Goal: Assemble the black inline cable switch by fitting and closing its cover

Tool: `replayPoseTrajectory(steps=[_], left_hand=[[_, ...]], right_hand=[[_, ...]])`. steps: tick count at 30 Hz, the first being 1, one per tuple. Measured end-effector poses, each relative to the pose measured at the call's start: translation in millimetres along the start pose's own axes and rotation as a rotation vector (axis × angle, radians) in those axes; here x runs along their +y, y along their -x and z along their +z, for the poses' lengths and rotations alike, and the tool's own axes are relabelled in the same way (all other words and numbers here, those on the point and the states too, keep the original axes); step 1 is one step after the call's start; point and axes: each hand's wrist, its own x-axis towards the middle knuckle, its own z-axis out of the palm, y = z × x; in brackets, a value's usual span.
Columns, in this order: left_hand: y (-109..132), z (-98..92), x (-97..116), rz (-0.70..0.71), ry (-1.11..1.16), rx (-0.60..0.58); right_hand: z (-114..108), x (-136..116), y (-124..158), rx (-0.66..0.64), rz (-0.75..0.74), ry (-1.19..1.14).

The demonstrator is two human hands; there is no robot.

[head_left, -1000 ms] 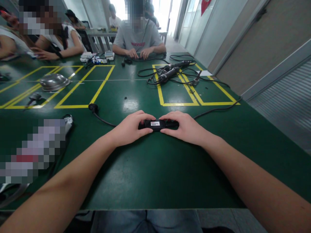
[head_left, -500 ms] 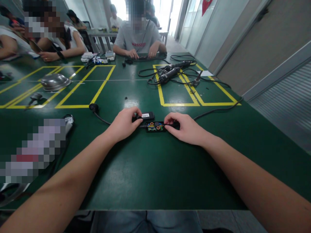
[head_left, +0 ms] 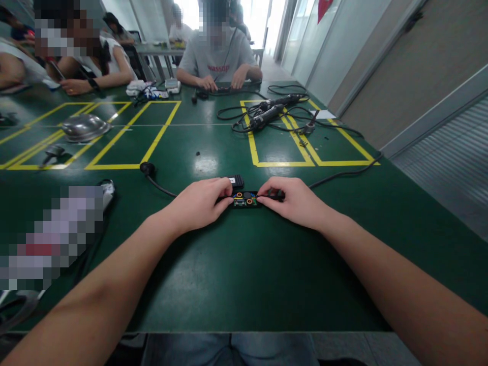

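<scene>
A small black plastic housing (head_left: 247,205) lies uncovered on the green table, its circuit board and two copper-coloured rings showing. My left hand (head_left: 204,203) pinches the cable at the housing's left end; its fingers hide that spot. At the other end my right hand (head_left: 292,201) closes thumb and fingers on the black cable (head_left: 275,194) where it enters the housing. Just behind, partly covered by my left hand, rests a black cover (head_left: 238,180) with a white label. From the left end a cord runs to a black plug (head_left: 147,169).
Two black handheld tools (head_left: 267,118) with coiled cords lie farther back on the right. A shiny metal bowl (head_left: 86,127) and a small metal part (head_left: 55,151) stand at the left. A blurred-out package (head_left: 53,234) is near my left forearm. Across the table a person (head_left: 219,61) works.
My left hand has moved right, from beside the cover down to the housing's left end, and now hides more of the cover. My right hand stays at the other end.
</scene>
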Motion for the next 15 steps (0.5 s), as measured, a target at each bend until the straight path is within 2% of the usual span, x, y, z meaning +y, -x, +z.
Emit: replayPoseTrajectory(steps=[9, 15], left_hand=[[-2.8, -1.9, -2.6, -0.012, 0.164, 0.044], [-0.8, -3.6, -10.4, 0.033, 0.233, 0.034]], right_hand=[[-0.1, 0.5, 0.7, 0.076, 0.009, -0.075], [-3.6, 7.0, 1.3, 0.019, 0.018, -0.085]])
